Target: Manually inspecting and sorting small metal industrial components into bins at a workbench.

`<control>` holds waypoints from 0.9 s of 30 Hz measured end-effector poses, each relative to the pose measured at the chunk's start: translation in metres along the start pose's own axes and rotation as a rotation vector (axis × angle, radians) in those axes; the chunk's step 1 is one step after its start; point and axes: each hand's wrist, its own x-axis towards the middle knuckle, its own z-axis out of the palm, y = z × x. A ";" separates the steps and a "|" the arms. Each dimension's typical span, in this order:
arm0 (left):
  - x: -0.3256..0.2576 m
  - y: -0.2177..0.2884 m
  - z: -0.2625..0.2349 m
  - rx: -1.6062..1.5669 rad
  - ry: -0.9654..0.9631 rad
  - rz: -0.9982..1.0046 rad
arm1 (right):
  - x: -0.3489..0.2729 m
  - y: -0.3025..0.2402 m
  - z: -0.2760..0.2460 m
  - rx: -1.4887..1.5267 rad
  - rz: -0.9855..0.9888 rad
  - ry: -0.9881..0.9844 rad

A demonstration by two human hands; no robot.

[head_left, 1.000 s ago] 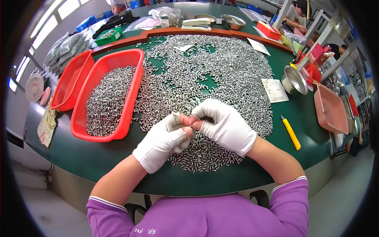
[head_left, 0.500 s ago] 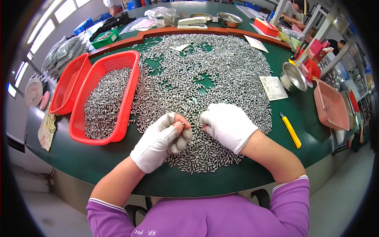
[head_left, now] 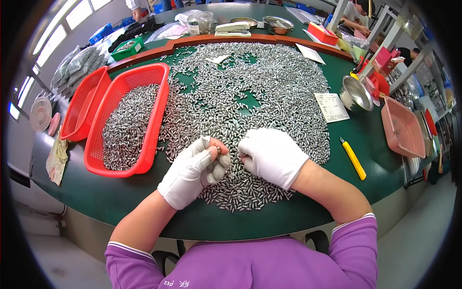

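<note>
Two hands in white cotton gloves worked over the dark green round bench [head_left: 120, 202], both at its six-o'clock edge. The left hand [head_left: 192, 171] was curled closed, a few small silvery metal pins [head_left: 217, 150] pinched between its bare fingertips and thumb. The right hand [head_left: 272, 156] lay palm-down, its fingers bent onto the heap of small silvery metal pins [head_left: 250, 91] that spread far too many to count from the bench's centre toward twelve o'clock; whether it gripped any pin could not be told. At nine o'clock of the hands stood two red plastic mesh baskets: the nearer red basket [head_left: 154, 120] held a thick layer of the same pins, and the farther red basket [head_left: 84, 103] sat just beside it at its nine o'clock. At three o'clock lay one yellow utility knife [head_left: 353, 159], and beyond it, toward two o'clock, one printed white paper slip [head_left: 331, 107], one round steel bowl [head_left: 355, 94] and one shallow pink plastic tray [head_left: 402, 127].
</note>
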 end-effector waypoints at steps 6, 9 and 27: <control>-0.003 0.002 0.005 -0.032 -0.052 -0.013 | 0.004 -0.005 -0.023 0.394 -0.054 0.301; -0.003 0.002 0.003 -0.039 -0.081 -0.067 | 0.004 -0.008 -0.022 0.310 -0.201 0.385; -0.001 0.000 0.005 0.085 -0.037 -0.043 | 0.001 0.010 0.001 0.031 -0.024 0.083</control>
